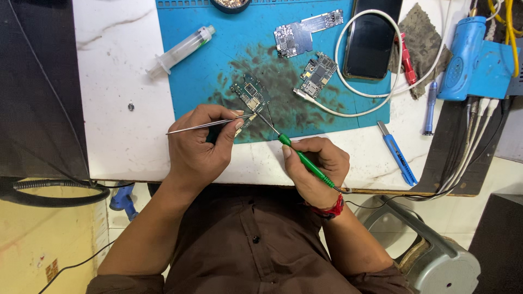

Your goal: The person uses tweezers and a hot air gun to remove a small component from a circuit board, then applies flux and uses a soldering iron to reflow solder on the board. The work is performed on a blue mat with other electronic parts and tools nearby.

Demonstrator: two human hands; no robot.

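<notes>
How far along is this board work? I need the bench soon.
Done: three bare circuit boards lie out on the blue mat, which is smeared dark. In hand: the left hand holds tweezers and the right hand a green-handled probe, both tips at the nearest board. Left: the two other boards lie apart from the dark phone; nothing is reassembled.

Dark phone screen (370,41), rect., black, unlit, top-right on blue mat (190,71), white cable (348,32) looped round.
</notes>
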